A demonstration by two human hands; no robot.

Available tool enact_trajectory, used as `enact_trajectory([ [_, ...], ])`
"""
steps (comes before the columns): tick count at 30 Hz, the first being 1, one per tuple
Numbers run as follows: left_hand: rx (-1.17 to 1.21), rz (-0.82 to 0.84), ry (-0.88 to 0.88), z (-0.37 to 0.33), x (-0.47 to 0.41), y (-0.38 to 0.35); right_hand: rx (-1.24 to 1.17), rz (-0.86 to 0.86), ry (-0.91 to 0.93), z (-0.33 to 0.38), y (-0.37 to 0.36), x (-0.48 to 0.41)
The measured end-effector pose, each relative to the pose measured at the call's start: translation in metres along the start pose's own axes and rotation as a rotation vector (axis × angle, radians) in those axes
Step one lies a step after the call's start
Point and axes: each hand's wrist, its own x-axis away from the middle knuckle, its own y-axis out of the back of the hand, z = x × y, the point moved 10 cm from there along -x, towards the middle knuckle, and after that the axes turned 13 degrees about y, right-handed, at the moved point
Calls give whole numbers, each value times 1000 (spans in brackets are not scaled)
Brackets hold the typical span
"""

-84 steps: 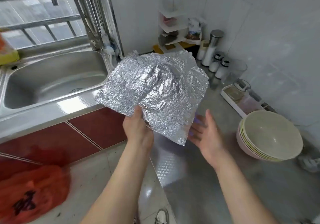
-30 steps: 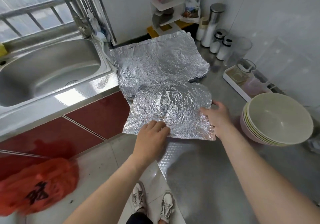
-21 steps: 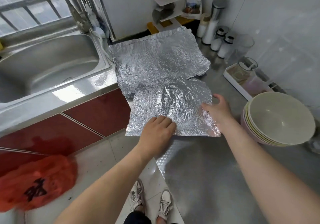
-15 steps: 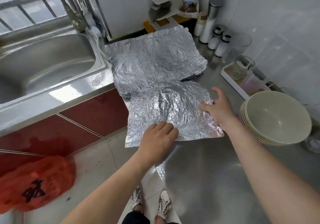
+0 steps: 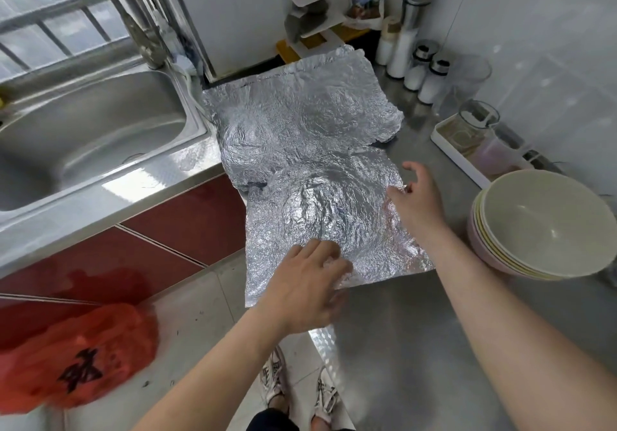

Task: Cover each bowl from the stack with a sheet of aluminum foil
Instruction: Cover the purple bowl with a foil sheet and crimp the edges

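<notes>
A crinkled foil sheet (image 5: pixel 320 223) lies on the steel counter (image 5: pixel 400 347), its left part hanging over the counter's edge. Its middle bulges in a round dome; what is under it is hidden. My left hand (image 5: pixel 307 283) rests on its near edge with the fingers laid flat. My right hand (image 5: pixel 414 197) touches its right edge, fingers spread and loose. More crumpled foil (image 5: pixel 300 120) lies just behind, overlapping it. A stack of bowls (image 5: pixel 541 227), cream ones on a pink one, stands uncovered at the right, apart from both hands.
A steel sink (image 5: pixel 83 136) is on the left, a red plastic bag (image 5: pixel 73 357) below it. A white tray with glass jars (image 5: pixel 467 150) and several seasoning shakers (image 5: pixel 420 70) stand along the back right wall.
The foil sheet I held up in the air now lies on the counter. My right hand has loosened from pinching its right edge, and my left fingers have flattened on the near edge.
</notes>
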Motion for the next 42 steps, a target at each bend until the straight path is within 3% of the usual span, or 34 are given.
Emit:
enact_trajectory([
  [3, 32, -41, 142, 13, -17, 10, 51, -14, 64, 9, -1, 1],
  [5, -54, 58, 213, 21, -26, -6, 84, -30, 88, 10, -3, 3],
  [8, -116, 170, 233, 26, -24, -35, 146, -39, 99, 9, -7, 5],
  [15, -165, 168, 198, 29, -27, -40, 230, -73, 85, -6, -15, 11],
  [17, -144, 175, 204, 29, -28, -38, 506, -101, 210, 14, -10, 15],
  [19, -91, 136, 196, 27, -29, -33, 733, -104, 465, 47, -16, 25],
  [23, 143, -144, 143, 31, -20, -2, 732, 192, 866, 70, -65, 81],
  [25, 179, -250, 118, 37, -10, 4, 730, 355, 894, 56, -84, 102],
  [27, 214, -301, 125, 43, -3, 10, 695, 413, 912, 49, -88, 109],
  [32, 247, -344, 124, 52, 1, 23, 588, 280, 1081, 68, -69, 116],
  [42, 122, -249, 9, 46, -6, 16, 635, 317, 1237, 75, -75, 121],
])
